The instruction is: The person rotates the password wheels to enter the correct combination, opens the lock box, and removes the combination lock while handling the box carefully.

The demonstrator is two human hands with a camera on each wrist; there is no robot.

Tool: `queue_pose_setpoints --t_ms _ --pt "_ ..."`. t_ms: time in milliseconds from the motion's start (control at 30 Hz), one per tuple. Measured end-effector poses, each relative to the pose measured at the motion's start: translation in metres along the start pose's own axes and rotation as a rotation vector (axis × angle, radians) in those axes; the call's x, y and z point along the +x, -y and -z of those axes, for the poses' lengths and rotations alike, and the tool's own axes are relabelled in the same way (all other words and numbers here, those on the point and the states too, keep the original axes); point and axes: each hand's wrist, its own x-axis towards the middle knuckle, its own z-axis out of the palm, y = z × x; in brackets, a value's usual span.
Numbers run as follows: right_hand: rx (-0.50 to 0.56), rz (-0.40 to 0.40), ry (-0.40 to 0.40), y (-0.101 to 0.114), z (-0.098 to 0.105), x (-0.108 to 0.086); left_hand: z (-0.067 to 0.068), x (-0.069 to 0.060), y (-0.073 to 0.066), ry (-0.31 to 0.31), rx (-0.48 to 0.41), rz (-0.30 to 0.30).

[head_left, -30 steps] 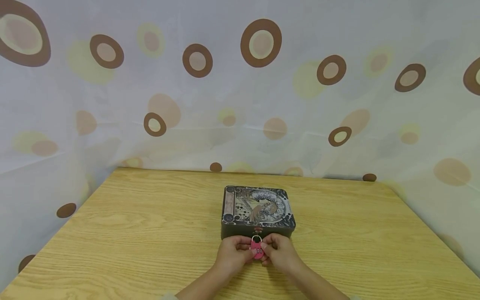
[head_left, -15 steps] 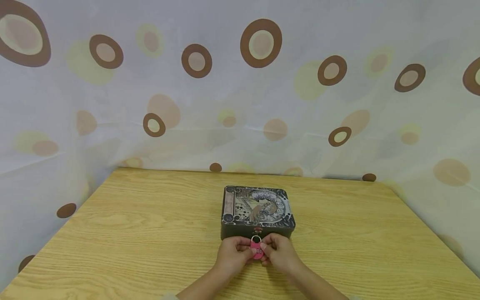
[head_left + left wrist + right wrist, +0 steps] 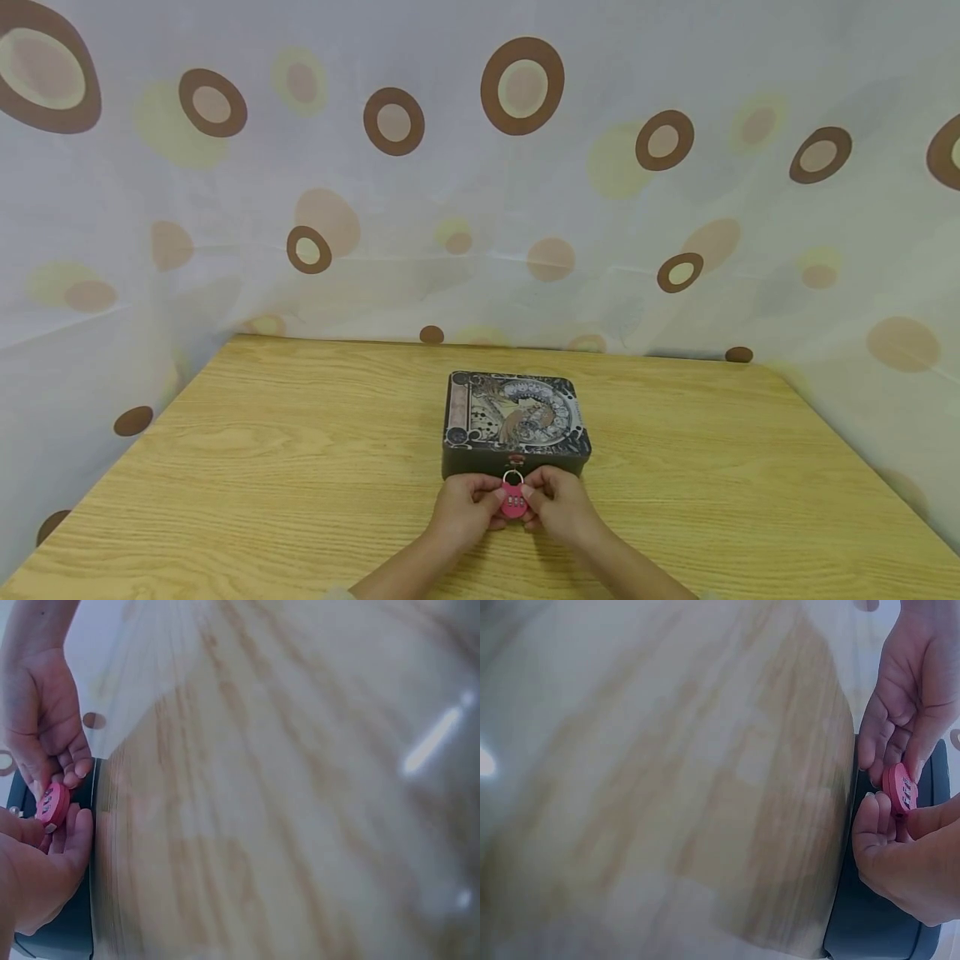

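A pink combination padlock (image 3: 514, 502) with a metal shackle (image 3: 513, 477) is at the front clasp (image 3: 516, 459) of a dark box (image 3: 480, 463) with an ornate printed lid. My left hand (image 3: 459, 510) pinches the padlock's left side between thumb and fingers. From the right, my right hand (image 3: 564, 505) pinches its other edge. Between the two thumbs the row of number dials faces up; the digits are too small to read. Both wrist views show the padlock (image 3: 52, 807) held from two sides against the box's front wall (image 3: 870, 915). How the shackle joins the clasp is unclear.
The box stands on a wood-grain table (image 3: 300, 450), whose far edge meets a pale curtain (image 3: 450, 192) with brown and yellow circles. This curtain also closes off the left and right sides.
My left thumb has shifted left off the dials to the padlock's edge, so the dial row now shows fully. The right hand and the box have stayed in place.
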Motion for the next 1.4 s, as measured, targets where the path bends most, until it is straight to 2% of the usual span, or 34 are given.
queue_pose_setpoints --t_ms 367,700,833,1067,1400 --pt "0.005 -0.006 0.022 -0.0008 0.0029 0.0012 -0.0001 -0.0001 -0.0006 0.002 -0.013 -0.001" --pt "0.019 -0.01 0.046 -0.0009 0.0037 0.0009 0.0028 0.0021 0.0028 0.042 0.004 -0.024" --pt "0.026 -0.007 0.053 -0.0005 0.004 0.0 0.0031 0.0023 0.0031 0.04 0.017 -0.02" --pt "0.024 -0.007 0.052 0.0 0.0041 -0.0002 0.0016 -0.0003 0.0008 0.037 -0.015 -0.003" --pt "0.022 -0.05 0.032 0.001 0.0012 -0.0001 -0.0014 -0.0019 0.0003 -0.009 -0.004 -0.004"
